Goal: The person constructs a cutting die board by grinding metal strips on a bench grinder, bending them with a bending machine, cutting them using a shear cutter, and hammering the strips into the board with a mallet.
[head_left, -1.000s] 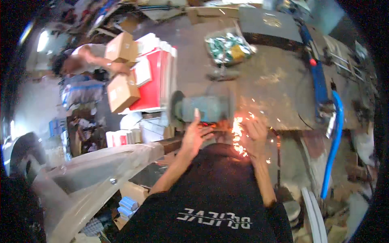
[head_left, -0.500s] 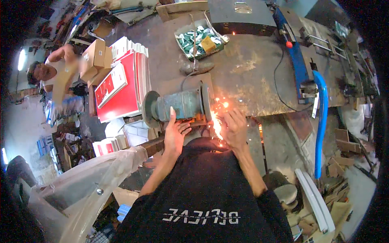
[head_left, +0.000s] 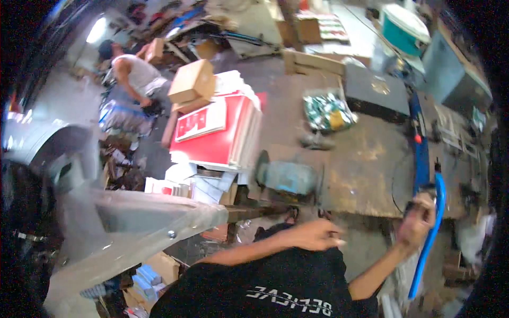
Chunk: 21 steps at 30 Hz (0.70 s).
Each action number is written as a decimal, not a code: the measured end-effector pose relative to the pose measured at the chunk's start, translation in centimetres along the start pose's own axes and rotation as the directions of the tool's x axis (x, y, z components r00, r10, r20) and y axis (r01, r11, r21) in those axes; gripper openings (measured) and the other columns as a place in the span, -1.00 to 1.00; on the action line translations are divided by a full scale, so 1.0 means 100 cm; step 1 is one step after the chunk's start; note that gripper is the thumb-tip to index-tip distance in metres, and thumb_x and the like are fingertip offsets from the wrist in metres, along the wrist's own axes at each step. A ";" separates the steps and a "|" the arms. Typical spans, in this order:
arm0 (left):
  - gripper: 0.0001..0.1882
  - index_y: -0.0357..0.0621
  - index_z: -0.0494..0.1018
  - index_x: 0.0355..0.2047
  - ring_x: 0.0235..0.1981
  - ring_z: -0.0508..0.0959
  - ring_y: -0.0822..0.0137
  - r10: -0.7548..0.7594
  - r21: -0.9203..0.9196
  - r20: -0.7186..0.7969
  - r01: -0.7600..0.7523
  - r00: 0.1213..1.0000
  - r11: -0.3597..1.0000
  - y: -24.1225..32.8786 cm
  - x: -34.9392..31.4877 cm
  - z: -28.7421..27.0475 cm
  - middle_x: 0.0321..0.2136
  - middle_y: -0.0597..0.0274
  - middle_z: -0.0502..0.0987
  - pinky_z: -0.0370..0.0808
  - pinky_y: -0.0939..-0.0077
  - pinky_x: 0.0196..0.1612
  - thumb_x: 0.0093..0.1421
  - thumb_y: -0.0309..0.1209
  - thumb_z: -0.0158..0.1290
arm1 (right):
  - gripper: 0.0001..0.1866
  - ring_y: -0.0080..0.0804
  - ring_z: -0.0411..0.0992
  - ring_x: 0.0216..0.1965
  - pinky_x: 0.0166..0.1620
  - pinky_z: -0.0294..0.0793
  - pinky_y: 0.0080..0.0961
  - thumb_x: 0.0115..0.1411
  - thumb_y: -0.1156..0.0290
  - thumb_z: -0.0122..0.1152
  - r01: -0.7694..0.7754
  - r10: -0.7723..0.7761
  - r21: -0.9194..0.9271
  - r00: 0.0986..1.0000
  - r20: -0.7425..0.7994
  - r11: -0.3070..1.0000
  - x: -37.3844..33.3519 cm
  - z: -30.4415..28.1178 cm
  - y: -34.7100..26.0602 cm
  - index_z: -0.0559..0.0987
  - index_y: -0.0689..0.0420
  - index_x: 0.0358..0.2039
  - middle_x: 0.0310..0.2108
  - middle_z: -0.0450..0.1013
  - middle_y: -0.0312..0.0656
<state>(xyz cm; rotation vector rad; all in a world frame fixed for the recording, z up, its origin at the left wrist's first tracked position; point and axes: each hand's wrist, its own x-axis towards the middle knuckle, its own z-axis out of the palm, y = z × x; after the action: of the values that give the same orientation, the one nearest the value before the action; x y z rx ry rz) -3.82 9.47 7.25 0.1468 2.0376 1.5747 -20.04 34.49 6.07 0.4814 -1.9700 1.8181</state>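
Observation:
My left hand point(head_left: 317, 235) hovers in front of my chest, just below the front edge of the metal workbench point(head_left: 366, 175). Its fingers are curled; blur hides whether it holds anything. A blue-grey bench grinder point(head_left: 289, 177) stands on the bench just above that hand, with no sparks at it. My right hand point(head_left: 418, 223) is stretched out to the right, against a curved blue hose point(head_left: 436, 212) at the bench's right end. Whether it grips the hose or the dark thing beside it is unclear.
Red and white sign panels point(head_left: 214, 135) lie stacked left of the grinder, cardboard boxes point(head_left: 193, 82) on top. A tray of green packets point(head_left: 326, 111) and a dark metal case point(head_left: 377, 93) sit further back. Another person point(head_left: 132, 74) bends over at far left. A grey panel point(head_left: 132, 217) juts in at lower left.
The sparks at the grinder have stopped. Both hands left the wheel: the left drew back toward my chest, the right swung out to the blue hose. The view shifted.

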 end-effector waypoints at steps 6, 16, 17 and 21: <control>-0.22 -0.50 0.38 0.06 0.02 0.53 -0.13 0.368 0.165 -0.400 -0.329 0.839 0.930 -0.002 0.105 0.067 0.01 -0.33 0.47 0.42 0.12 0.12 0.18 0.08 0.12 | -0.81 -0.36 0.33 -0.03 0.06 0.25 -0.34 0.21 0.34 0.29 0.120 -0.162 0.512 0.986 0.037 0.850 0.029 -0.014 0.035 0.58 0.10 -0.18 -0.17 0.49 -0.32; -0.43 -0.19 0.61 -0.28 -0.39 0.58 0.29 0.018 -0.169 -0.651 -0.168 0.759 0.971 0.027 0.178 0.087 -0.41 0.12 0.61 0.49 0.36 -0.26 0.00 0.10 0.30 | -0.50 -0.20 0.49 -0.14 0.07 0.37 -0.05 0.13 0.30 0.34 0.154 -0.220 0.467 0.971 0.091 0.871 0.077 0.029 0.070 0.49 0.27 0.03 -0.03 0.45 0.07; -0.34 -0.15 0.61 -0.21 -0.30 0.61 0.20 0.018 -0.063 -0.688 -0.085 0.725 0.994 0.028 0.180 0.082 -0.35 0.16 0.65 0.51 0.37 -0.12 -0.07 0.18 0.32 | -0.51 -0.21 0.49 -0.15 0.06 0.38 -0.07 0.13 0.31 0.34 0.144 -0.217 0.445 0.969 0.118 0.884 0.088 0.041 0.058 0.50 0.27 0.03 -0.04 0.46 0.06; -0.66 -0.12 0.60 -0.16 -0.23 0.59 0.42 -0.088 -0.523 -0.734 -0.478 0.674 0.706 0.063 0.160 0.071 -0.27 0.24 0.66 0.49 0.46 -0.07 0.22 -0.14 0.16 | -0.57 -0.24 0.51 -0.18 0.01 0.41 -0.14 0.13 0.36 0.34 0.170 -0.278 0.357 0.919 0.278 0.919 0.116 0.099 0.001 0.53 0.27 -0.01 -0.08 0.49 0.03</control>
<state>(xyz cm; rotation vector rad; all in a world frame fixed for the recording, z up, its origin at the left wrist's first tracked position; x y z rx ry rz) -15.33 23.99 6.26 -0.6560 1.7680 2.7809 -30.67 24.91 11.36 1.1327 -1.7105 2.0180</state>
